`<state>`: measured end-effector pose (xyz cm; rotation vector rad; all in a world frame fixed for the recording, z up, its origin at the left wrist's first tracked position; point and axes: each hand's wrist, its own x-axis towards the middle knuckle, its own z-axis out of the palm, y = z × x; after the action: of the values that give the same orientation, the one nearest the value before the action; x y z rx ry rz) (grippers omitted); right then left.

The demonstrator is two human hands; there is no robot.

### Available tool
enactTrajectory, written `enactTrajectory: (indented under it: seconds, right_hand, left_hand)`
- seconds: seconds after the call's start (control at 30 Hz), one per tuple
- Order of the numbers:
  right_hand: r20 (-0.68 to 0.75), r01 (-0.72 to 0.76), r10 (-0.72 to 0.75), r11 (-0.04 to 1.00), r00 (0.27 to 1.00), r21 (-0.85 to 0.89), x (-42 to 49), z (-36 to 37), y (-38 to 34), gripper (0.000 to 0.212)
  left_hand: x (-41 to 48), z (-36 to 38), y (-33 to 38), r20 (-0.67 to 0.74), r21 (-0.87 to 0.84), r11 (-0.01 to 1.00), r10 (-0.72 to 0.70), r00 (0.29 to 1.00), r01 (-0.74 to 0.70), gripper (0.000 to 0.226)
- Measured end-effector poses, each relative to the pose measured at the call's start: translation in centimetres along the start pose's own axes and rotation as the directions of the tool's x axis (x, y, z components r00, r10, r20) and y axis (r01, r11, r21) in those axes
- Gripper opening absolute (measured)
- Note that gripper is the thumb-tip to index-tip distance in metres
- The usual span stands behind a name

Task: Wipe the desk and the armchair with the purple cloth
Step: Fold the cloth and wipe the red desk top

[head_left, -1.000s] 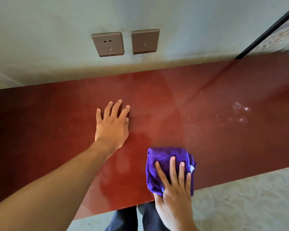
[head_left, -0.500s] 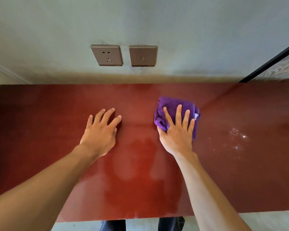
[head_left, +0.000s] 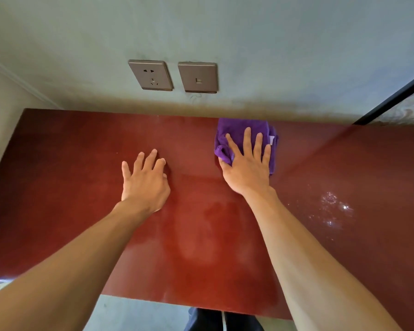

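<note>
The red-brown desk [head_left: 201,247] fills the view and runs up to the wall. A folded purple cloth [head_left: 239,127] lies near the desk's back edge, right of centre. My right hand [head_left: 247,163] presses flat on the cloth with its fingers spread and straight. My left hand [head_left: 145,182] rests flat on the bare desk to the left of the cloth, a hand's width away. The armchair is not in view.
A power socket [head_left: 151,75] and a second wall plate [head_left: 198,77] sit on the wall above the desk's back edge. Wet droplets [head_left: 332,209] glisten on the desk at right. A black frame [head_left: 392,101] slants at the far right. Pale floor [head_left: 139,314] lies below the front edge.
My right hand has pushed the cloth from the front edge away to the desk's back edge near the wall. My left hand has stayed flat on the desk.
</note>
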<state>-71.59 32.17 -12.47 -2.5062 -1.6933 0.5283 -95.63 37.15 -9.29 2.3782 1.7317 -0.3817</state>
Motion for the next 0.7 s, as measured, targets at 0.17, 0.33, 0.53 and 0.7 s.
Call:
enactTrajectory:
  seconds: [0.17, 0.33, 0.53, 0.7]
  right_hand:
    - [-0.007, 0.021, -0.021, 1.0, 1.0, 0.01, -8.9, 1.9, -1.3, 0.071]
    - [0.026, 0.026, -0.026, 0.999, 0.999, 0.034, -18.4, 4.2, -2.9, 0.077]
    - [0.083, -0.002, 0.002, 1.0, 0.997, 0.001, -26.0, 5.8, -3.0, 0.09]
    - [0.071, -0.04, 0.041, 0.999, 0.997, -0.014, -30.4, 6.5, -1.0, 0.093]
  left_hand:
    - [-2.2, 0.4, 4.1, -0.102, -0.176, 0.983, 0.029, 0.994, -0.047, 0.047]
    - [-3.8, 0.9, 6.8, -0.094, -0.216, 0.968, 0.109, 0.99, -0.127, 0.049]
    - [-6.7, 1.9, 9.6, -0.124, -0.201, 0.943, 0.244, 0.962, -0.265, 0.047]
    - [-8.4, 3.0, 11.4, -0.111, -0.153, 0.938, 0.298, 0.948, -0.313, 0.052]
